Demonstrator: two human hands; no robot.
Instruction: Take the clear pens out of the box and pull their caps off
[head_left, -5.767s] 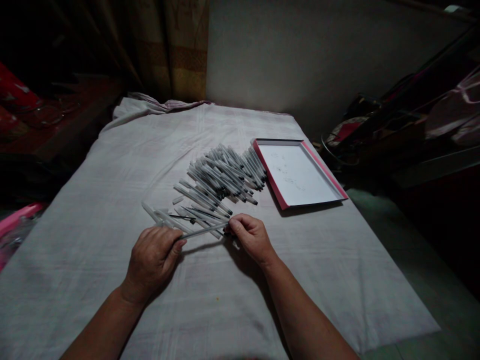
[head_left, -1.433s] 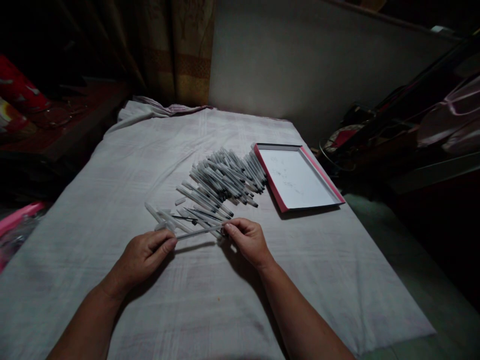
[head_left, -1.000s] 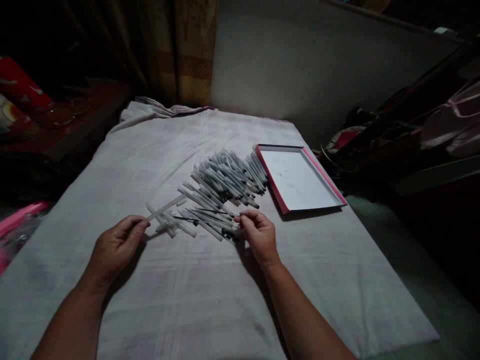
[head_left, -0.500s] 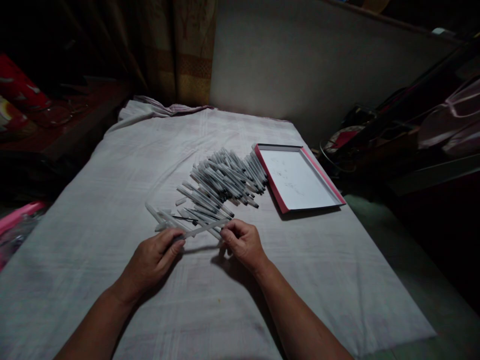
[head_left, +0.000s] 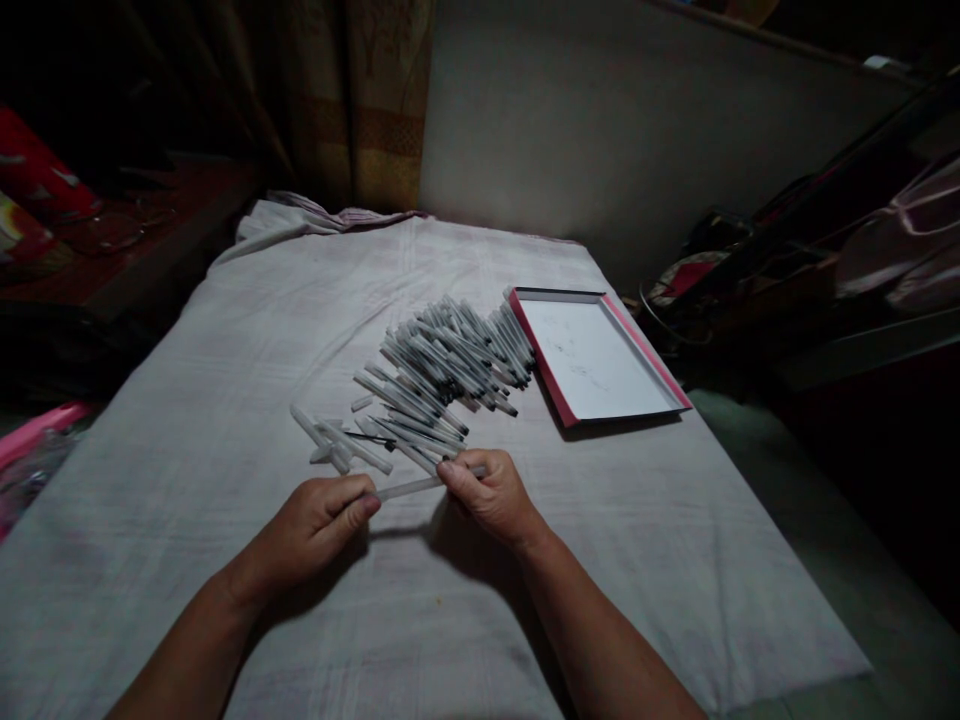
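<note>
The tray [head_left: 600,360] is lying open on the cloth [head_left: 675,550], its red walls enclosing a white floor that is showing faint dark marks. Pens [head_left: 450,350] are forming a heap just left of the tray, and loose tubes [head_left: 367,453] are lying farther left of it. Nearer the person than the tray and to its left, a tube [head_left: 409,488] is stretching between the hands: the left hand [head_left: 322,515] is gripping one end with curled fingers, the right hand [head_left: 491,495] is clasping the other. Well left of the tray, a pink bin [head_left: 45,428] is holding something dim.
</note>
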